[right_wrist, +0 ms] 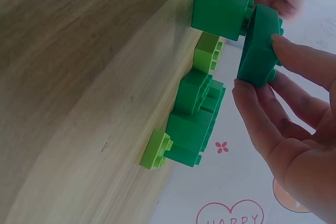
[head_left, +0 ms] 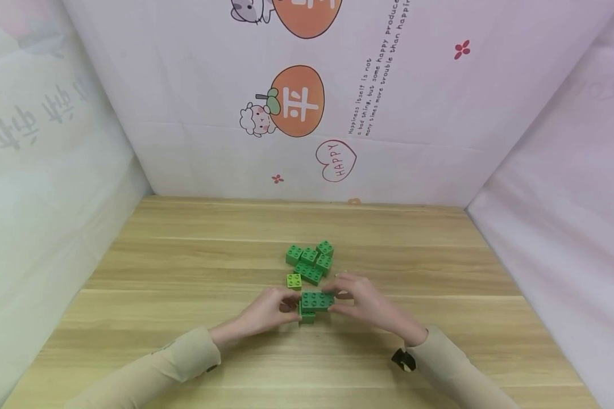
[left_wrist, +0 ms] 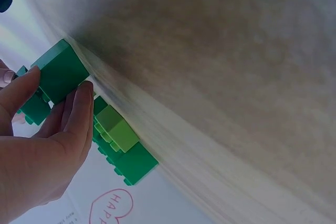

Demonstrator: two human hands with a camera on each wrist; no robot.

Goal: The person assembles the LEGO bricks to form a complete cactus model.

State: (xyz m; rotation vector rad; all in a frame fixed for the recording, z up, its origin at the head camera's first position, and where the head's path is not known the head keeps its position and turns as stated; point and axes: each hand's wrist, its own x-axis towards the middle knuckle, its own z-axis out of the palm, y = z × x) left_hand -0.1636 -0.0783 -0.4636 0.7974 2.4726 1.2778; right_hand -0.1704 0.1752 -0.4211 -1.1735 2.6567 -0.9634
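Observation:
My left hand (head_left: 274, 309) pinches a green building block (right_wrist: 220, 10) between thumb and fingers, with the block standing on the table. Above it, my right hand (head_left: 360, 301) grips a longer, flatter green building block (head_left: 317, 300) by its right end. That longer block reaches over the studs of the lower one and looks slightly tilted in the right wrist view; whether the two are pressed together I cannot tell. Just beyond my left fingers lies a light green block (head_left: 294, 280). A second light green block (right_wrist: 156, 150) shows in the right wrist view.
Behind the hands, several green blocks (head_left: 309, 255) sit close together, studs up, with a longer green block (head_left: 308, 272) at their front. The wooden table (head_left: 194, 250) meets a printed white cloth wall (head_left: 404, 165) at the back, and pale cloth walls flank both sides.

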